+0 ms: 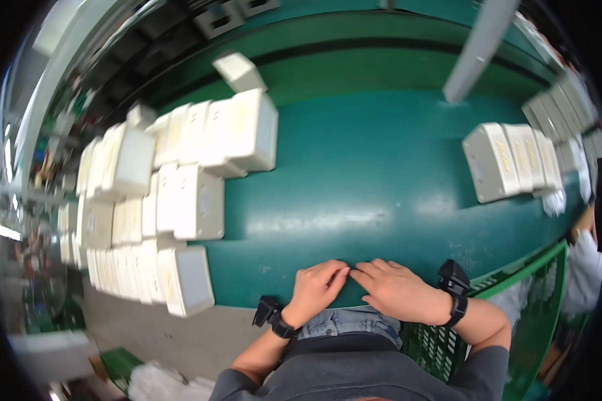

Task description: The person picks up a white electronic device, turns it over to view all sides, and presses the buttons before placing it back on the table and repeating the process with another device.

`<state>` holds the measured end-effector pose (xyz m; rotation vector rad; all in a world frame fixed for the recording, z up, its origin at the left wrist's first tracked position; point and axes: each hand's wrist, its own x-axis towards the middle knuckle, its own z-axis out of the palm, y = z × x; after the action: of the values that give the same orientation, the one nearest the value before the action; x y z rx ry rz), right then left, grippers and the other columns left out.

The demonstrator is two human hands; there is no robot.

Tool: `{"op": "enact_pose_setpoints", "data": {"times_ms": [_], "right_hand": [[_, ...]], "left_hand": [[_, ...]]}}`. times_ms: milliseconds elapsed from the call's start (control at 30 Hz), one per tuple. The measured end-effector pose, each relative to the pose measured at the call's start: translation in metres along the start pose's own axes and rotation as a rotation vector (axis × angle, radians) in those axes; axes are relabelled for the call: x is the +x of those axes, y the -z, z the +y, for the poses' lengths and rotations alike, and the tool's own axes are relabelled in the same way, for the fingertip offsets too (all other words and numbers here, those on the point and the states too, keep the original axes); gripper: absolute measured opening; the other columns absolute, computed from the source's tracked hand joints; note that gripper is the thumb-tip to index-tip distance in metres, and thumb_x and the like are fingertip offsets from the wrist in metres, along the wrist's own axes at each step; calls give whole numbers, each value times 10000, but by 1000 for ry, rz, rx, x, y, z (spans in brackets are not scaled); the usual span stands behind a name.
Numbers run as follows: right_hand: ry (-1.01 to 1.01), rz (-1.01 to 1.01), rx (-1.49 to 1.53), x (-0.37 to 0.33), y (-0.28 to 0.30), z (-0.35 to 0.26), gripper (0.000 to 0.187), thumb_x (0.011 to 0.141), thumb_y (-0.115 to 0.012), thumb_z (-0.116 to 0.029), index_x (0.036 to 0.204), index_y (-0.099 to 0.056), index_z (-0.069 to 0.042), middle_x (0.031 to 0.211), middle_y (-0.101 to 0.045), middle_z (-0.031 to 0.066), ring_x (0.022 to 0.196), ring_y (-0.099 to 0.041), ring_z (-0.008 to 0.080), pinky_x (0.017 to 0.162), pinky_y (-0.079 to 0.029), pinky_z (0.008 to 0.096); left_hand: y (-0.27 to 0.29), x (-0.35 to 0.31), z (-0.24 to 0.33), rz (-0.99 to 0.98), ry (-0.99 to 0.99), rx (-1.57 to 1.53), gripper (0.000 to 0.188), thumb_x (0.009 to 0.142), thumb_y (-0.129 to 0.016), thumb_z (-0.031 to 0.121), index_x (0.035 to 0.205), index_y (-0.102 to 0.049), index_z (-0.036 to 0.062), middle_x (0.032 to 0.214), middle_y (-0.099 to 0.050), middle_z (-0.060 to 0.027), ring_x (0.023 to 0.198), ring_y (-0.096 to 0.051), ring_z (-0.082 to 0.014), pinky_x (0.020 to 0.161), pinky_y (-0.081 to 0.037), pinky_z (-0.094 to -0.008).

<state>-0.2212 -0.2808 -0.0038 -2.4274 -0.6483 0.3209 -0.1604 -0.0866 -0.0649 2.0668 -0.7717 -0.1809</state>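
Both hands meet at the near edge of the green table [328,180], in front of my body. My left hand [319,283] is closed, thumb and fingertips pressed together in a pinch. Close against it, my right hand [396,289] has its fingers bent and drawn together. A tiny dark spot shows between the fingertips; what they hold, if anything, is too small to make out. Each wrist wears a black strap with a dark device on it. The nearest white box [192,279] stands apart from my left hand.
Rows of white boxes [201,200] fill the table's left side, some stacked. More white boxes [498,164] stand at the right, near a grey post [478,53]. A green plastic crate [548,294] is at my right side. Another person's arm [585,224] shows at the far right.
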Motion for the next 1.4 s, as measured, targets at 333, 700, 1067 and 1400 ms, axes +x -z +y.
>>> {"op": "enact_pose_setpoints", "data": {"times_ms": [333, 700, 1067, 1400], "right_hand": [[-48, -116, -60, 5, 11, -6, 511, 830, -653, -144, 1281, -488, 32, 1253, -515, 170, 1121, -514, 327, 962, -444, 402], [-61, -87, -31, 9, 10, -2, 492, 837, -653, -145, 1272, -495, 22, 1217, -538, 147, 1109, -521, 320, 944, -453, 387], [-45, -21, 16, 9, 11, 8, 418, 869, -628, -121, 1249, -526, 18, 1139, -592, 144, 1051, -577, 293, 912, -476, 353], [-340, 96, 266, 50, 67, 13, 342, 893, -610, -90, 1217, -563, 10, 1096, -650, 117, 968, -636, 178, 800, -519, 310]], "left_hand": [[81, -9, 37, 212, -129, -630, 321, 987, -523, 265, 1225, -582, 58, 943, -569, -84, 639, -556, -159, 549, -484, -261], [148, -43, 132, 664, -1463, -625, 352, 979, -473, 169, 1313, -512, 65, 1320, -507, -110, 1222, -445, -264, 1054, -331, -430], [141, -77, 168, 1189, -1663, -355, 367, 961, -491, 157, 1301, -515, 21, 1353, -466, -193, 1251, -376, -395, 1104, -247, -487], [149, -92, 117, 1245, -1906, 13, 379, 990, -424, 87, 1347, -415, -40, 1430, -391, -183, 1367, -262, -347, 1141, -174, -515]]}}
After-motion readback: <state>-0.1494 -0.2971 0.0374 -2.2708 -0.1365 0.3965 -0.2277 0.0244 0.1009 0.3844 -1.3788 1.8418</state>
